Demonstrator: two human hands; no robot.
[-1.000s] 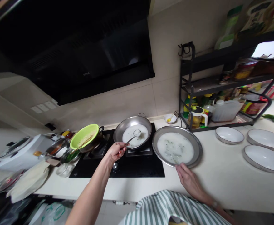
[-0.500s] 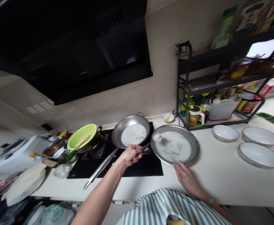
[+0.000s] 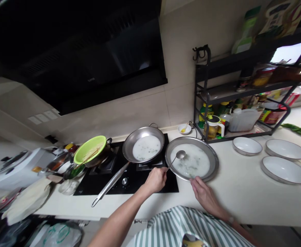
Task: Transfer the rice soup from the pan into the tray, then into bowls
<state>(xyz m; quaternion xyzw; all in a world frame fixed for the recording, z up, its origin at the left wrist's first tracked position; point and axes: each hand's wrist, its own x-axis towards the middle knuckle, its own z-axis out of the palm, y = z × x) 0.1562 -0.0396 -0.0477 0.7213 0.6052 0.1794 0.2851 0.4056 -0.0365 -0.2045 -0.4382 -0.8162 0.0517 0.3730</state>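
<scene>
My left hand (image 3: 155, 180) is closed around the handle of a metal ladle (image 3: 180, 154). The ladle's bowl is over the white soup with green bits in a wide steel basin (image 3: 213, 159). At the basin's near rim, my right hand (image 3: 203, 192) grips the edge with its fingers. A steel wok (image 3: 130, 145) with a long handle (image 3: 111, 183) sits on the stove to the left, holding more of the white soup.
The black stove (image 3: 145, 185) is under a range hood (image 3: 94, 51). Left of the wok is a green colander (image 3: 82, 152) with noodles and chopsticks. White bowls (image 3: 285, 169) stand to the right. A black spice rack (image 3: 202, 99) holds jars and bottles behind, near a small dish (image 3: 188, 129).
The ladle has moved right, from the wok to over the basin, and its bowl has tipped there. My left hand moved right with it. My right hand has stayed at the basin rim.
</scene>
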